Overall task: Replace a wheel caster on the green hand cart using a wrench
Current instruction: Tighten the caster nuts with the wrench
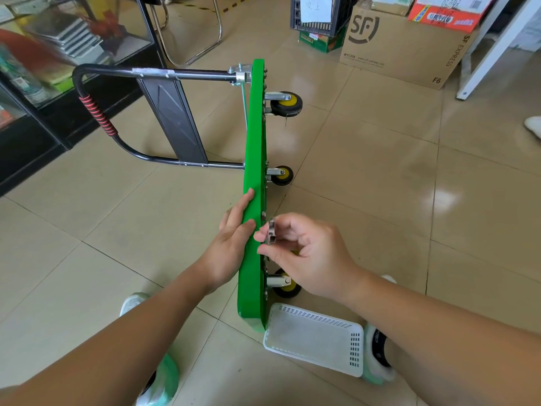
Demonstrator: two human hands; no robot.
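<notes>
L hand (231, 244), R hand (310, 256) — tile flr (380, 177)

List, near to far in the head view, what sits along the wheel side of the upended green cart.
White basket → nearest caster → right hand pinching a metal part → middle caster → farthest caster → cardboard box.

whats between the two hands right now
The green cart deck, on edge, separates the left hand from the right hand, which pinches a metal part; head view.
</notes>
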